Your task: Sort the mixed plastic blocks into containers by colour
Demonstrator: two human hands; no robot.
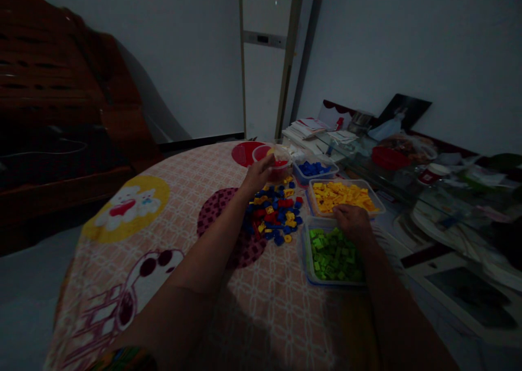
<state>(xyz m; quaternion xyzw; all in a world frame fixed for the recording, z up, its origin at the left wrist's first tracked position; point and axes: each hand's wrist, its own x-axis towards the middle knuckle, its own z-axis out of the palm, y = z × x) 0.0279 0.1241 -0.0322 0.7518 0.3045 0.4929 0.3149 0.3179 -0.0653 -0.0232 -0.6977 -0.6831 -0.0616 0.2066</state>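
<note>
My left hand (258, 176) reaches to the near left rim of a round clear tub (289, 163) with a few red bricks (280, 164) inside. Its fingers look stretched out, and I see nothing in them. Over the border between a box of yellow bricks (342, 195) and a box of green bricks (332, 254) is my right hand (354, 222). Its fingers are curled together; whatever they may hold is hidden. A mixed pile of toy building bricks (277, 210), in blue, red and yellow, lies on the tablecloth between my hands.
A box of blue bricks (313, 168) stands behind the yellow ones. The patterned tablecloth (261, 305) covers the round table. On the right, a glass-topped table (367, 159) carries papers, a red bowl (389, 157) and a cup (434, 173). A wooden bench (61, 88) is at left.
</note>
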